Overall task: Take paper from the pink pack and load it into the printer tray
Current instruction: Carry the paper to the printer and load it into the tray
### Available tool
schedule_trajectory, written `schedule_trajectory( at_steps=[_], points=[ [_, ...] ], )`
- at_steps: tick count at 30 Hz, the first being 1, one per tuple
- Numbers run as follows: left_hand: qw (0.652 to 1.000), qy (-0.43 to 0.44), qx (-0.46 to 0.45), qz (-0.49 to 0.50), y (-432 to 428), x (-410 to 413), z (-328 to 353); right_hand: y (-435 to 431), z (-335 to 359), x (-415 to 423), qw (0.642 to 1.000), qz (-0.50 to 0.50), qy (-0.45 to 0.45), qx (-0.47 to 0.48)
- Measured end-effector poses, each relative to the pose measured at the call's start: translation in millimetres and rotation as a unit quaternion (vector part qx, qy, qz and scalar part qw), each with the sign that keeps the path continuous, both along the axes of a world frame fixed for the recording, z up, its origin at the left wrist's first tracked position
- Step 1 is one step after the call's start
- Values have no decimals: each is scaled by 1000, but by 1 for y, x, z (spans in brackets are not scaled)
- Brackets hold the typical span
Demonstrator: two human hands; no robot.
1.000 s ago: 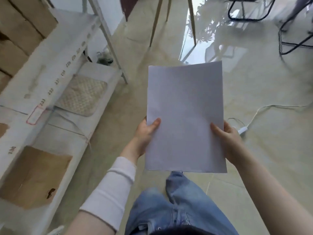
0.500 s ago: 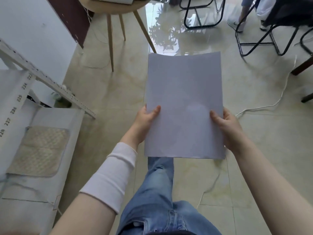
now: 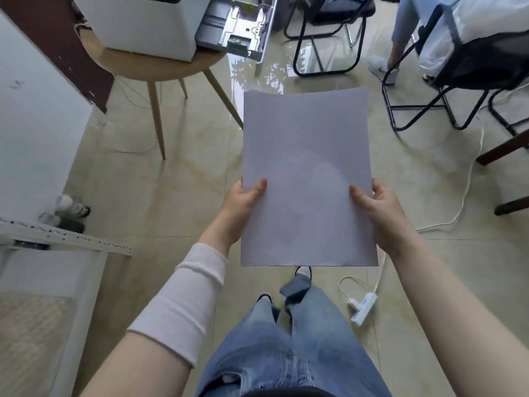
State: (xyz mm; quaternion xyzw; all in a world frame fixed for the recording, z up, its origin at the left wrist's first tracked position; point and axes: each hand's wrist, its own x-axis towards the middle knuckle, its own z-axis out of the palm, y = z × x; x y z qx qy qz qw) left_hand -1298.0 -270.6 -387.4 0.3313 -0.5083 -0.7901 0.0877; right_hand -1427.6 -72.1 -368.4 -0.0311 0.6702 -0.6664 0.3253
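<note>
I hold a stack of white paper (image 3: 306, 179) upright in front of me over the floor. My left hand (image 3: 240, 210) grips its left edge, thumb on top. My right hand (image 3: 378, 210) grips the right edge the same way. Ahead at the top, a white printer (image 3: 143, 24) sits on a round wooden table (image 3: 160, 67). Its grey paper tray (image 3: 237, 27) is pulled out to the right and looks empty. The pink pack is out of view.
Black metal chairs (image 3: 323, 38) stand at the top and right, and another person's leg (image 3: 400, 38) shows beside them. A white cable and power strip (image 3: 362, 308) lie on the tiled floor to my right. A white shelf unit (image 3: 57, 267) stands at the left.
The view has swung away from the shelf unit toward the printer, which now shows with its open tray. Both hands keep the same hold on the paper.
</note>
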Motion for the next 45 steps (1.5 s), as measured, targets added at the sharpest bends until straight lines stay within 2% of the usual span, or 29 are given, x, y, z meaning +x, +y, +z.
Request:
schedule_trajectory(
  at_steps=[16, 26, 37, 45],
  points=[
    [999, -16, -16, 49, -104, -288, -5, -120, -10, -303, 999, 34, -14, -1],
    [993, -43, -19, 107, -225, -427, -16, -255, -16, -462, 994, 107, 0, 22],
    [990, -60, -28, 127, -335, -535, -5, -380, -2, -583, 983, 160, 31, 88],
    [968, -84, 1, 235, -383, -586, -25, -472, -20, -666, 958, 266, 13, 101]
  ],
)
